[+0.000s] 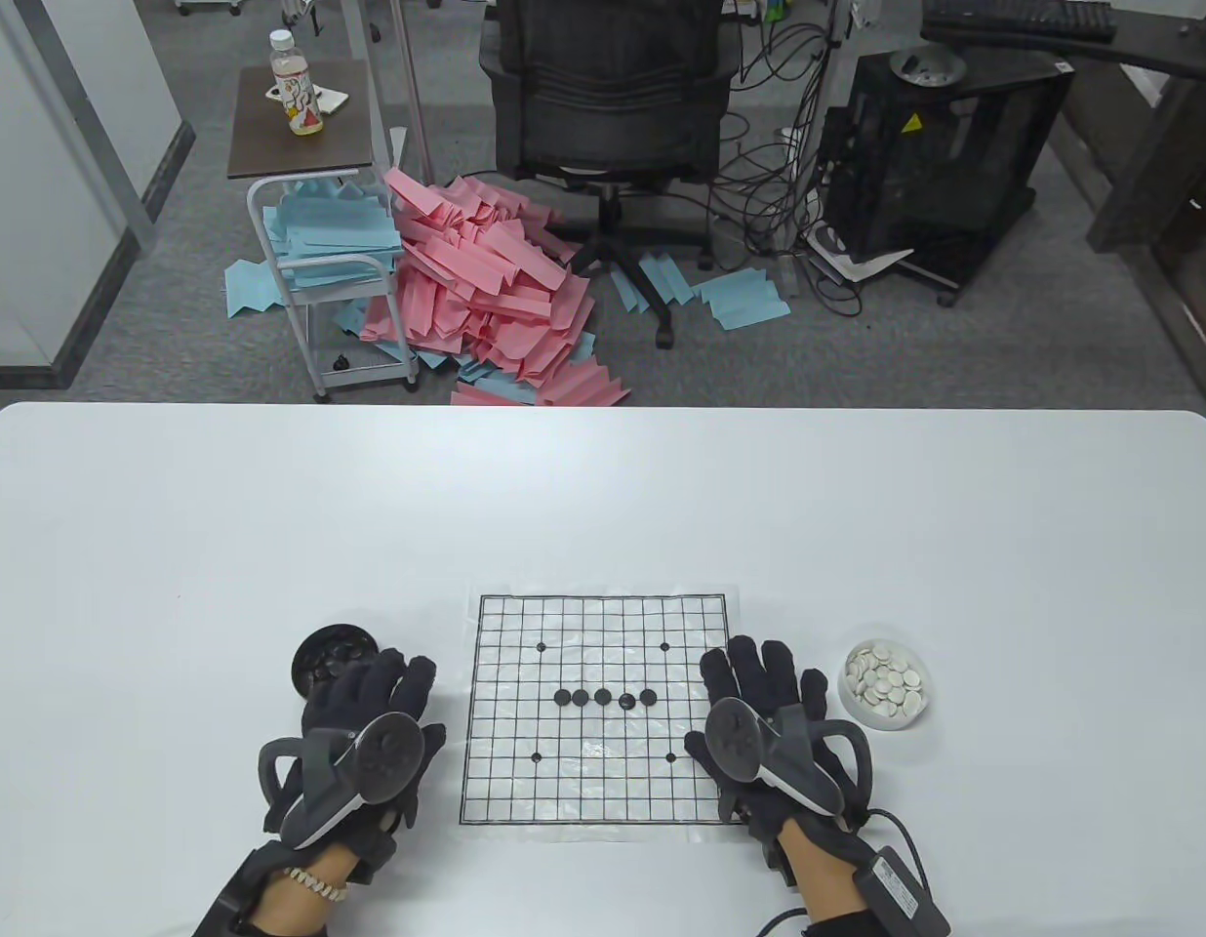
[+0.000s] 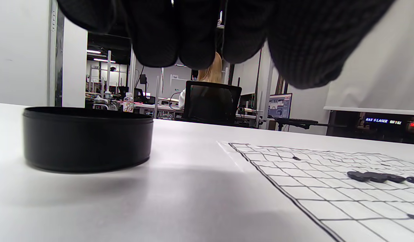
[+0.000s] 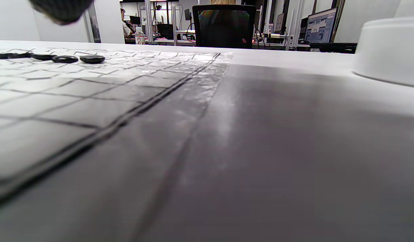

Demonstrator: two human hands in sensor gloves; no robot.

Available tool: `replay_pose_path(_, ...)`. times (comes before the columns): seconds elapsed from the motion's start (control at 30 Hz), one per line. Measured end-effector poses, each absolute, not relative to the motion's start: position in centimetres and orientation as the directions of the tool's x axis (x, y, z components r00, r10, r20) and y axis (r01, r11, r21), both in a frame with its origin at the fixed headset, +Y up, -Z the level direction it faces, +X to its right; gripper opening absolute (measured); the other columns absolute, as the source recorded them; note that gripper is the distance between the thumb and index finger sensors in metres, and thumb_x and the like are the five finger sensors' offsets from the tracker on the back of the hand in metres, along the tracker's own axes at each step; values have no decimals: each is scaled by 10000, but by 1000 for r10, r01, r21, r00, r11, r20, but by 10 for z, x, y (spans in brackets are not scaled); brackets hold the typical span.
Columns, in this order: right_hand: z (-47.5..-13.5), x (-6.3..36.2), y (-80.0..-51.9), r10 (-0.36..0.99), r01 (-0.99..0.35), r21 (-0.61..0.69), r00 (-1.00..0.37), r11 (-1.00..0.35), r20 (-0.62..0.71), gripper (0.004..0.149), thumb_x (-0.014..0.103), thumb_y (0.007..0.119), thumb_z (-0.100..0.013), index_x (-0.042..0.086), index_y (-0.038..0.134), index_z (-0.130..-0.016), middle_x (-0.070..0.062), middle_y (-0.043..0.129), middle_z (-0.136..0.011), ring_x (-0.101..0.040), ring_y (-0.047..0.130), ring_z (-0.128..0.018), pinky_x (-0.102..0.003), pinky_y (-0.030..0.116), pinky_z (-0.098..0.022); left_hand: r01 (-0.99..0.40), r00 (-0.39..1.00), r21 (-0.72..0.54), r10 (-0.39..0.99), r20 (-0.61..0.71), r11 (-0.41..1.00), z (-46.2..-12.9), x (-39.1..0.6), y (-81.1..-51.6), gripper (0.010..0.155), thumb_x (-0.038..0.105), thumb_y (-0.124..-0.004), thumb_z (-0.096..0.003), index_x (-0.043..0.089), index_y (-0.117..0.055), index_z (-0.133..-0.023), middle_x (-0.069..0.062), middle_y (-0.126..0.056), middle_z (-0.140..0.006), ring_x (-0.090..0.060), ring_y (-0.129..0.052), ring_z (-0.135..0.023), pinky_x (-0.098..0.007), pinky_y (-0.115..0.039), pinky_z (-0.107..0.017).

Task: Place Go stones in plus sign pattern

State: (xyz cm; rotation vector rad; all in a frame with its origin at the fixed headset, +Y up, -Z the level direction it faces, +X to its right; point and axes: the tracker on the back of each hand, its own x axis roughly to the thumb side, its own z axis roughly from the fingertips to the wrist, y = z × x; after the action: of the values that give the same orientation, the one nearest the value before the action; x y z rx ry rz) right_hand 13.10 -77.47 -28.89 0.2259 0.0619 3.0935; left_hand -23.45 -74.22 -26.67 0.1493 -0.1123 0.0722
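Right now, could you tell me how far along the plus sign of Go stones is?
Partly done. Five black stones form the horizontal bar on the board; no vertical arm yet. The left hand is beside the black bowl, the right hand at the board's right edge near the white stones; whether either holds a stone is hidden.

Five black Go stones (image 1: 605, 697) lie flat in a level row across the middle of my gridded board (image 1: 599, 781), which sits near the tabletop's near edge. My black bowl (image 1: 332, 659) of black stones stands just off the board's left edge; my white bowl (image 1: 887, 710) of white stones (image 1: 886, 674) stands off its right edge.
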Motion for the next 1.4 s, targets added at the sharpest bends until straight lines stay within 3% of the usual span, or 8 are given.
replay_pose_path(0.4, -291, 153, -757, 113, -115, -22, -991, -993, 72, 826, 579, 749, -428, 301, 373, -1108, -74, 352, -1192, -441, 419, -1119, -710, 425, -747, -29, 990, 187, 2, 141, 982, -262, -229, -736, 725, 511, -846, -384, 298, -637, -1044, -103, -691, -1141, -412, -754, -1013, -673, -571, -699)
replay_pose_path(0.73, -311, 198, -721, 45, -34, -60, -982, -998, -183, 726, 502, 796, -442, 310, 515, -1083, -70, 501, -1166, -390, 642, -1061, -585, 635, -715, -39, 989, 212, 8, 149, 977, -261, -233, -733, 724, 512, -848, -383, 298, -640, -1043, -101, -694, -1141, -412, -752, -1015, -673, -570, -700)
replay_pose_path(0.9, -326, 222, -715, -21, 31, -26, -949, -999, -313, 664, 464, 846, -429, 307, 630, -1037, -36, 665, -1100, -271, 817, -933, -489, 733, -647, -53, 989, 207, 22, 146, 977, -261, -234, -732, 722, 513, -848, -383, 298, -643, -1042, -100, -695, -1141, -414, -751, -1016, -674, -569, -700)
replay_pose_path(0.97, -333, 230, -718, -63, 63, 11, -934, -998, -353, 590, 444, 873, -418, 307, 734, -974, -9, 795, -1013, -205, 915, -791, -442, 782, -588, -58, 989, 205, 28, 146, 977, -261, -234, -732, 723, 513, -847, -384, 299, -640, -1043, -102, -692, -1142, -415, -747, -1017, -674, -568, -700)
replay_pose_path(1.13, -346, 241, -736, -116, 56, 149, -893, -987, -435, 490, 407, 915, -401, 315, 846, -877, -4, 923, -888, -129, 982, -569, -380, 833, -465, -57, 989, 204, 28, 145, 977, -261, -234, -730, 722, 514, -848, -382, 300, -643, -1042, -97, -695, -1142, -413, -750, -1016, -674, -569, -701)
replay_pose_path(1.4, -358, 248, -754, -202, 106, 217, -849, -970, -488, 495, 407, 947, -376, 301, 876, -854, -4, 967, -815, -105, 982, -480, -352, 841, -397, -69, 990, 197, 43, 136, 978, -261, -236, -731, 720, 513, -848, -384, 300, -645, -1041, -99, -693, -1143, -414, -747, -1019, -674, -566, -703)
